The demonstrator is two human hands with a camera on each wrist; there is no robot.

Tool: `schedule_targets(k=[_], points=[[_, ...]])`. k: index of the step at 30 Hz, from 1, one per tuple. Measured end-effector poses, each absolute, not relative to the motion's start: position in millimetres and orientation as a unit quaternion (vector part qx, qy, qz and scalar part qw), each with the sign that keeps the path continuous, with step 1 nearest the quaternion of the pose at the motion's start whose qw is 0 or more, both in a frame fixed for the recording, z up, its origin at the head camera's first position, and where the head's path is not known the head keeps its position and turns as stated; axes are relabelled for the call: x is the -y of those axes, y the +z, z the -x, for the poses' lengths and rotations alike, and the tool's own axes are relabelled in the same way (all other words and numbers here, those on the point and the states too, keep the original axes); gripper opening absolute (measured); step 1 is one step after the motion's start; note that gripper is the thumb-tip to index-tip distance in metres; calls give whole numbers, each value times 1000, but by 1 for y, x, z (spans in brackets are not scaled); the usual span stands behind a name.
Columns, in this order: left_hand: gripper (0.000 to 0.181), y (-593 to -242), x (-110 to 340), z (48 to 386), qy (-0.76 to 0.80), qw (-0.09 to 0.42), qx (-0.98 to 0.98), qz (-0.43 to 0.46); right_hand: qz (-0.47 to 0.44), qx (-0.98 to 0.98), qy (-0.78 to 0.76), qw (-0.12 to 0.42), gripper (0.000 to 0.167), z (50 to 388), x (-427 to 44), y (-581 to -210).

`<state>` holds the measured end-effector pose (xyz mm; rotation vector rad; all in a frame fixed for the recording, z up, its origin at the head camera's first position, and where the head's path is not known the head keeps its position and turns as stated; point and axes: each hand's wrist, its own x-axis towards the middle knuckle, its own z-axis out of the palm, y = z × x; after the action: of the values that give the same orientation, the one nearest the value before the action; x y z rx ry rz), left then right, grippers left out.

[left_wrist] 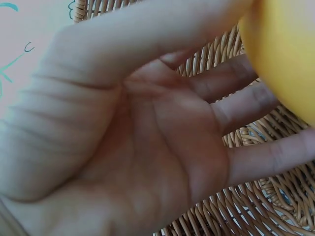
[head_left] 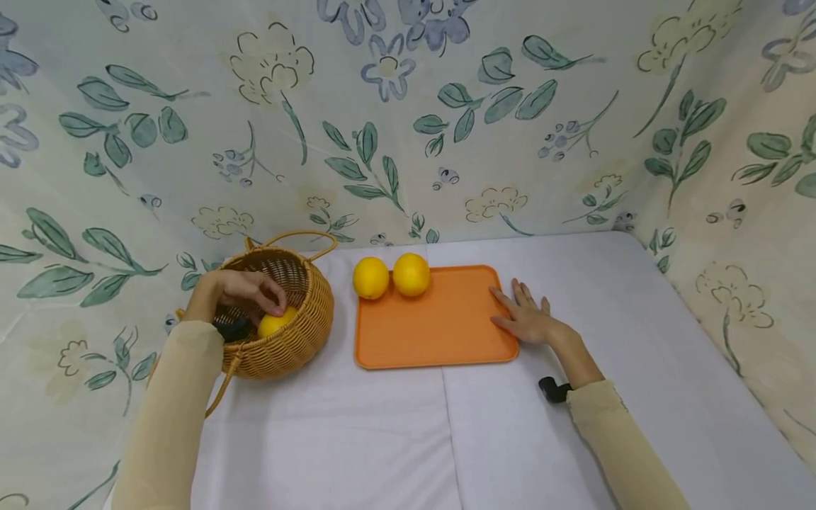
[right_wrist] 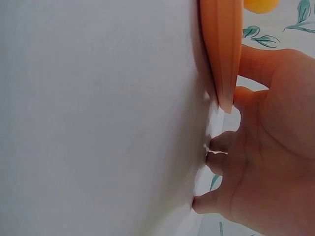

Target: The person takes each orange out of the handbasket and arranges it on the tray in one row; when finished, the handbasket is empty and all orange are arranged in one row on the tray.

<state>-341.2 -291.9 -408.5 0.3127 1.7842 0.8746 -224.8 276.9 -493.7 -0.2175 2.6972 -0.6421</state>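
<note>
Inside the wicker basket [head_left: 312, 333] at the left, my left hand [head_left: 251, 289] holds a round yellow citrus fruit [head_left: 275, 323]. The left wrist view shows the thumb on one side of this fruit [left_wrist: 288, 54] and fingers on the other, with woven wicker behind. My right hand [head_left: 528, 320] lies with spread fingers at the right edge of an orange tray [head_left: 440, 326]. Its thumb and index finger touch the tray's rim [right_wrist: 224, 59], while the other fingertips rest on the cloth. Two more yellow citrus fruits, a left one [head_left: 370, 278] and a right one [head_left: 411, 275], sit side by side at the tray's back left corner.
White cloth [head_left: 331, 439] covers the table. A floral curtain [head_left: 382, 127] rises behind it and along both sides. The basket's looped handles [head_left: 321, 236] stick out at the back and front. A black wrist camera [head_left: 553, 390] is beside the right wrist.
</note>
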Motion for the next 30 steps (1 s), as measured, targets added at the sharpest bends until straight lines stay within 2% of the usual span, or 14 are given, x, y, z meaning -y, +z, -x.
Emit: schedule_targets(k=[3, 6, 8, 13, 15, 18, 25, 30], points=[[7, -409, 293, 341, 362, 539, -748, -137, 78, -955, -227, 177, 73, 225, -277, -493], [13, -410, 295, 342, 370, 527, -752, -142, 78, -955, -224, 178, 74, 226, -277, -494], [17, -410, 297, 342, 374, 498, -768, -149, 78, -955, -224, 178, 74, 227, -278, -494], [28, -410, 299, 342, 371, 389, -825, -176, 77, -955, -222, 180, 73, 228, -278, -496], [33, -409, 298, 342, 378, 365, -834, -171, 78, -955, -222, 180, 73, 227, -278, -497], [39, -408, 296, 342, 384, 364, -833, -163, 78, -955, -222, 179, 73, 227, -278, -498], [56, -409, 298, 344, 372, 399, -813, -201, 76, -955, -225, 178, 73, 226, -278, -495], [56, -410, 299, 344, 367, 393, -818, -206, 76, -955, -223, 180, 74, 226, -278, -496]])
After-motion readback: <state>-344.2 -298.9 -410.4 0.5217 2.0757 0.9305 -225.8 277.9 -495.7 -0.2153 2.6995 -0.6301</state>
